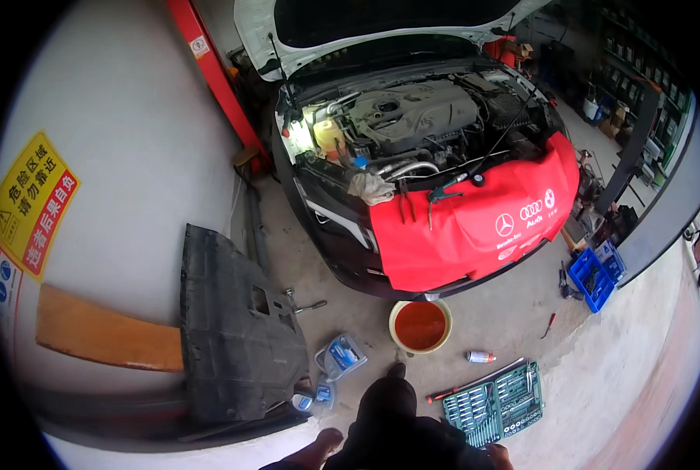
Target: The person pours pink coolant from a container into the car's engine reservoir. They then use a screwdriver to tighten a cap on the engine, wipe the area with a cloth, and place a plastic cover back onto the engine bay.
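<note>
My left hand [329,442] hangs low beside my leg, near two clear-blue jugs on the floor. My right hand [497,456] shows only in part at the lower edge, just below a green socket-set case [494,401] lying open. The fingers of both hands are too small and dark to make out, and I see nothing held. Ahead stands a car [319,235] with its hood up and engine [413,113] bare. A red fender cover [475,227] drapes its front, with pliers [407,205], a green-handled tool [446,192] and a grey rag [371,188] on top.
A round tub [393,332] of reddish-brown fluid sits below the bumper. Nearby are a blue-labelled jug [342,356], a spray can [480,357] and a long bar [475,382]. A black panel [236,337] leans left by a ratchet [307,304]. Blue bin [591,280] stands right.
</note>
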Motion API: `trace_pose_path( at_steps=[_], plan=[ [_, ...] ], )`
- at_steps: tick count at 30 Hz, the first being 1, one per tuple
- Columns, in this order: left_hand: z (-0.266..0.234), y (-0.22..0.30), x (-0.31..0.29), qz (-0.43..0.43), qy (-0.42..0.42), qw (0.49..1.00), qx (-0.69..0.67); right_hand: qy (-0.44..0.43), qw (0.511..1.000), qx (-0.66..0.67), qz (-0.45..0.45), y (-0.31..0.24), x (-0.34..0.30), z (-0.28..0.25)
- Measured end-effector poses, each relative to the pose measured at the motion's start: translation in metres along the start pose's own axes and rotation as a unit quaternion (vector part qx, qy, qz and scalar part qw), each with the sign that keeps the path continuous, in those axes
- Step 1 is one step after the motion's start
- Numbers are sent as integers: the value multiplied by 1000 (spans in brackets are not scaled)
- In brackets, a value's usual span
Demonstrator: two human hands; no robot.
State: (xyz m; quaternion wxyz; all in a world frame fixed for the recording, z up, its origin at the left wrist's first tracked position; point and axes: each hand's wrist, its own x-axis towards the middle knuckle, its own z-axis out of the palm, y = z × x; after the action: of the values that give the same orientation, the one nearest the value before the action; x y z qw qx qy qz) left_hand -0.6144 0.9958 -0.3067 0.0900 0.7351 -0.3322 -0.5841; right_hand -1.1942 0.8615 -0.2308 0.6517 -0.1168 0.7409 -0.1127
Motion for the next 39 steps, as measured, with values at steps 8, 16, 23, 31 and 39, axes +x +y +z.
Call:
trace_pose_path(
  at_steps=[8, 16, 23, 31, 39],
  plan=[
    [-154, 161, 144, 233, 181, 911, 289, -21, 983, -155, -91, -102, -34, 48],
    [-281, 403, 183, 114, 296, 946, 59, 45, 992, -68, -99, -262, -42, 95],
    [-425, 589, 268, 79, 629, 773, 34, -30, 911, -23, -412, -577, -70, 115],
    [-443, 632, 369, -217, 743, 628, 82, 10, 639, -516, -570, -1030, 72, 309],
    [-431, 675, 360, -198, 766, 603, 101, -89, 486, -768, -407, -1151, 275, 328]
  ],
)
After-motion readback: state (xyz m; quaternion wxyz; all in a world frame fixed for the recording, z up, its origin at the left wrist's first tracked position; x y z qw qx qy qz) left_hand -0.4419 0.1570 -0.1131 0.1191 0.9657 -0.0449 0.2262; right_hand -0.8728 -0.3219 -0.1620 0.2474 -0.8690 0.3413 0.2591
